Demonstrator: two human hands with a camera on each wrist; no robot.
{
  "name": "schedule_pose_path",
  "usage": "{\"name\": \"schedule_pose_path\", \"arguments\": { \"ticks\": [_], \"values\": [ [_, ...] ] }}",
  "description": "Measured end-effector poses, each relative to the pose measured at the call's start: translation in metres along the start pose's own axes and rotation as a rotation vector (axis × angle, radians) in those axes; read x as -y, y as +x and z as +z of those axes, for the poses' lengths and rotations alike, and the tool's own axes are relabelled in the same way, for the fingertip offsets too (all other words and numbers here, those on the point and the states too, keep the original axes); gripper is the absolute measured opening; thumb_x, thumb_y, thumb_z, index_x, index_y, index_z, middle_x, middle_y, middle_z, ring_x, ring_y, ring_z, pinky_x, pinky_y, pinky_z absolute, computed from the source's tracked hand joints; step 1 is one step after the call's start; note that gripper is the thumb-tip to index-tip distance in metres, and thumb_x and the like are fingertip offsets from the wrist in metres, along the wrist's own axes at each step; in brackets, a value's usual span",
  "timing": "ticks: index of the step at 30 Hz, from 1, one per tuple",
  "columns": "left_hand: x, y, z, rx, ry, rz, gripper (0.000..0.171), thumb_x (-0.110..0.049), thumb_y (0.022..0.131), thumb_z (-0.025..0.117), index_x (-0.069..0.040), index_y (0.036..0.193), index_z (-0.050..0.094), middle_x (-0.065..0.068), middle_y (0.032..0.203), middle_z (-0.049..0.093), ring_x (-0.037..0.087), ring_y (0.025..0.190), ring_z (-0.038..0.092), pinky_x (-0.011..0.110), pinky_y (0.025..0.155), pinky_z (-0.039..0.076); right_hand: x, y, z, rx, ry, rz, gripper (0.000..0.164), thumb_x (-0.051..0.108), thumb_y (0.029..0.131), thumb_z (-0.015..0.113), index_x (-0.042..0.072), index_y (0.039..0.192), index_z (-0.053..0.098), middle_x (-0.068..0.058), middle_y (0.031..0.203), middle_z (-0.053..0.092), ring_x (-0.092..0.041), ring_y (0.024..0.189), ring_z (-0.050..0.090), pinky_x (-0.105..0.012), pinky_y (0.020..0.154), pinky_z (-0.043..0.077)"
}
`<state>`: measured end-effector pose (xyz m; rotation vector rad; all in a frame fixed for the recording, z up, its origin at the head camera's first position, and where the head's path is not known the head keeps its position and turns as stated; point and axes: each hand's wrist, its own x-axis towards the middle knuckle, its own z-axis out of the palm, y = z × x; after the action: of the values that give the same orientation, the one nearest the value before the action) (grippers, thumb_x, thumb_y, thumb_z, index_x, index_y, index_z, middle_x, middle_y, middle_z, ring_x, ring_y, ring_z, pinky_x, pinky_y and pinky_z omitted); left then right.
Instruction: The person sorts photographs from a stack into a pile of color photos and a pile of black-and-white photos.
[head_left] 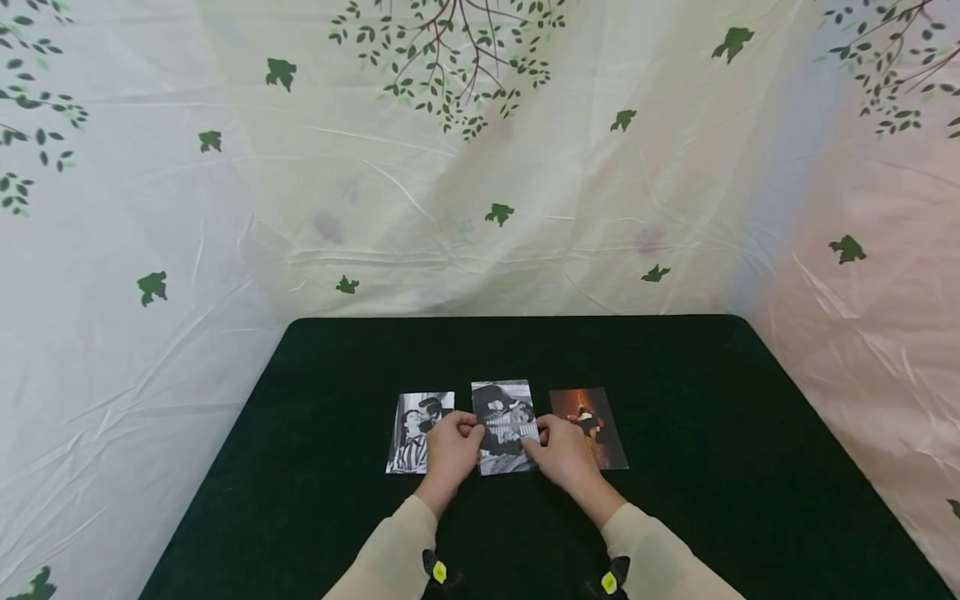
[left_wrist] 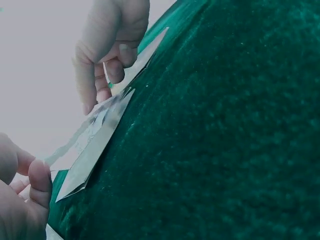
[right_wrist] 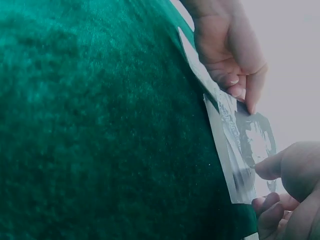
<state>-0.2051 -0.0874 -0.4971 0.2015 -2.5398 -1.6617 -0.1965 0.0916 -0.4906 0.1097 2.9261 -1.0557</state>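
Observation:
Three photo prints lie side by side on the dark green cloth. Both hands hold the middle black-and-white photo [head_left: 506, 421] by its side edges. My left hand [head_left: 453, 454] pinches the left edge between thumb and fingers, while the right hand [head_left: 564, 454] has its thumb on the lower right and fingers at the right edge. Close over the cloth, this photo [right_wrist: 257, 137] shows a pale strip along its near side in both wrist views. Partly behind the left hand is another black-and-white photo [head_left: 408, 437]; the right hand overlaps a brown-orange photo [head_left: 592, 408].
The green cloth [head_left: 712, 467] covers a table with rounded far corners. Behind and on both sides hangs a pale curtain [head_left: 420, 250] printed with leaves and branches. Dark wrist bands with yellow marks sit over the cream sleeves [head_left: 397, 546].

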Motion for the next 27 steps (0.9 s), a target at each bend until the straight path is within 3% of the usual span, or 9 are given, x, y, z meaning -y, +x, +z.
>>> {"name": "schedule_pose_path", "arguments": {
  "ticks": [7, 11, 15, 27],
  "values": [
    [0.002, -0.002, -0.012, -0.010, -0.007, 0.004, 0.011, -0.011, 0.085, 0.070, -0.004, 0.094, 0.068, 0.002, 0.072, 0.063, 0.012, 0.055, 0.057, 0.029, 0.053, 0.048, 0.003, -0.004, -0.003, -0.037, 0.077, -0.002, 0.015, 0.028, 0.089, 0.068, 0.014, 0.094, 0.068, 0.002, 0.071, 0.057, -0.014, 0.062, 0.051, -0.030, 0.055, 0.042],
    [0.000, -0.007, -0.024, -0.005, 0.011, 0.009, 0.010, -0.013, 0.086, 0.071, -0.006, 0.093, 0.068, 0.001, 0.072, 0.061, 0.013, 0.061, 0.056, 0.030, 0.056, 0.047, 0.005, -0.008, -0.004, -0.011, 0.182, -0.007, 0.012, 0.028, 0.089, 0.068, 0.016, 0.086, 0.068, 0.002, 0.069, 0.057, -0.015, 0.061, 0.052, -0.031, 0.055, 0.043],
    [0.000, -0.011, -0.037, -0.024, 0.075, 0.065, 0.009, -0.013, 0.085, 0.072, -0.007, 0.090, 0.069, 0.000, 0.071, 0.061, 0.013, 0.064, 0.056, 0.031, 0.060, 0.046, 0.010, -0.013, -0.001, 0.022, 0.275, -0.031, 0.013, 0.027, 0.089, 0.068, 0.015, 0.084, 0.068, 0.002, 0.068, 0.060, -0.014, 0.060, 0.056, -0.031, 0.054, 0.046],
    [0.007, -0.017, -0.067, -0.068, 0.161, 0.074, 0.016, -0.014, 0.084, 0.073, -0.008, 0.099, 0.070, -0.001, 0.072, 0.065, 0.011, 0.061, 0.057, 0.029, 0.055, 0.046, 0.030, -0.020, 0.021, -0.057, 0.313, -0.121, 0.026, 0.024, 0.086, 0.073, 0.011, 0.108, 0.069, 0.007, 0.070, 0.063, -0.009, 0.056, 0.057, -0.027, 0.049, 0.047]
  ]
}}
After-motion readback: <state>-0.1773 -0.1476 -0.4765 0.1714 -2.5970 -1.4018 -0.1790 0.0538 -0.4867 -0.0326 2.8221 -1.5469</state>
